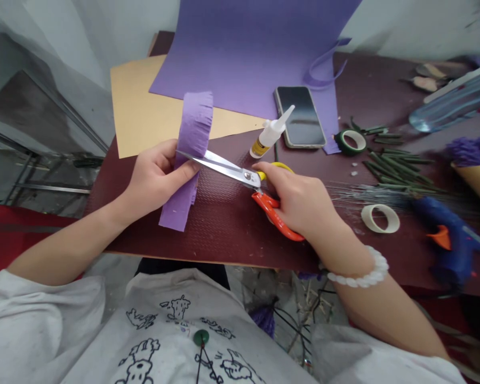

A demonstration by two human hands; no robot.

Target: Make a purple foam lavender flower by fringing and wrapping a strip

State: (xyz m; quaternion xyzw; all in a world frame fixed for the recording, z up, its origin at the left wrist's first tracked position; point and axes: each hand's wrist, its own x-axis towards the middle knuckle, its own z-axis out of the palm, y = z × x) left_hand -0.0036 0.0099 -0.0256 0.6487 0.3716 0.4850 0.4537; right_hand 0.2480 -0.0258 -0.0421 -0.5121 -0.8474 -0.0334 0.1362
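Observation:
A purple paper strip [196,122] with a fringe of cuts along its right edge stands upright, pinched between the thumb and fingers of my left hand [156,173]. Its lower end hangs below the hand over the table. My right hand [300,197] is closed around the yellow and red handles of the scissors [236,172]. The scissor blades point left and lie slightly parted at the strip's right edge, by my left thumb. Just beyond my right hand, a white glue bottle [268,140] with a yellow label stands on the table.
Large purple sheets [240,53] and a tan sheet [138,106] cover the back of the dark red table [224,240]. A phone [300,117], tape rolls [380,218], green stems [400,166], wires, a blue glue gun [452,240] and a clear bottle [456,98] lie right.

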